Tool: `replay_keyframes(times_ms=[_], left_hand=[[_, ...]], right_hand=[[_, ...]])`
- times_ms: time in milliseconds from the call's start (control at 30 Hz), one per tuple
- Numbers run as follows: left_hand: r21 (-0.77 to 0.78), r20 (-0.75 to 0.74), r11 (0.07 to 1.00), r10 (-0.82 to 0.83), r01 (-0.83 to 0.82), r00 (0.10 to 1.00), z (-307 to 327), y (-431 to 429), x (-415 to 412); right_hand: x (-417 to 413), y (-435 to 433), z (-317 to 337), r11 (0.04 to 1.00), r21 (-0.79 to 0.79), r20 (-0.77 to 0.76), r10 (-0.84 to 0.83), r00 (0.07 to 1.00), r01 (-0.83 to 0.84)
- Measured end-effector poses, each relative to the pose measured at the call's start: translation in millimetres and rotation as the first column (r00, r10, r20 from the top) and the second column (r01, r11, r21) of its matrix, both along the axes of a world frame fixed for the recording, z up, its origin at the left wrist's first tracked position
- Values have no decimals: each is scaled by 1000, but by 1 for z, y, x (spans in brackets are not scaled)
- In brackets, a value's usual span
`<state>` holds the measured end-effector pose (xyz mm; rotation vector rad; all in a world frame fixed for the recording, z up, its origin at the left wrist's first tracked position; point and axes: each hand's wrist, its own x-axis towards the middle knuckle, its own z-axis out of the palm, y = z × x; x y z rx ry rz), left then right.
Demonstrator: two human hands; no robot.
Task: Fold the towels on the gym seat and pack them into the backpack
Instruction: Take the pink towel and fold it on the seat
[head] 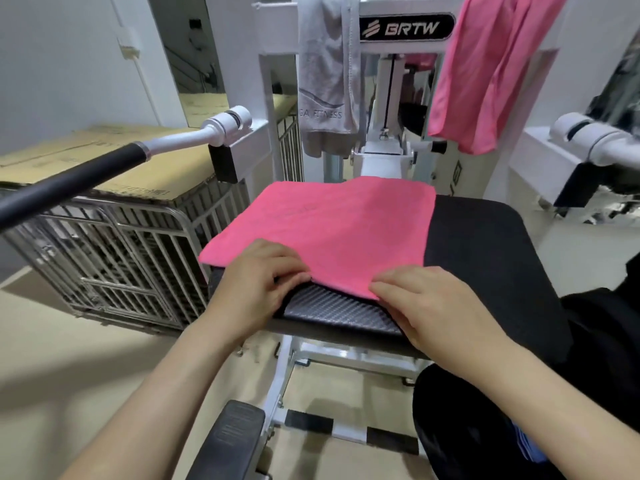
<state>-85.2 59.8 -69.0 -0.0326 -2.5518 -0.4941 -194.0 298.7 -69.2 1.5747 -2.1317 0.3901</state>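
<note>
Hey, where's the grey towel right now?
The grey towel hangs at top centre of the head view from the machine's frame, just left of the BRTW label and the hanging pink towel, above the seat.

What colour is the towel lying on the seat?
Pink, seen in the head view: the towel lies flat on the black seat.
</note>
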Motion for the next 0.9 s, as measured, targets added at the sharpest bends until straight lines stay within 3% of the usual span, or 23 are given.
replay_keyframes(times_ms=[367,500,600,700,767,833,900], left_hand=[[-96,-64,992,75,-81,995,-24,45,55],[-251,94,944,243,-213,965,-34,19,66],[-261,114,950,206,-171,972,-29,-10,72],[-191,27,974,132,-124,991,-20,-27,79],[-131,-82,982,128,-137,988,-16,-33,89],[124,-104,982,153,-140,983,-10,-35,99],[463,-47,881,135,-98,990,-2,-43,100]], right_hand=[[20,67,-26,995,-102,-21,2,1000,-5],[18,67,-39,988,-155,-51,-9,999,1],[18,71,-40,962,-273,-76,-29,997,8],[24,71,-35,946,-323,-64,-17,998,-5],[32,68,-29,936,-352,27,-7,1000,16],[42,62,-19,896,-425,241,-23,970,127],[49,52,-4,822,-496,445,-36,895,280]])
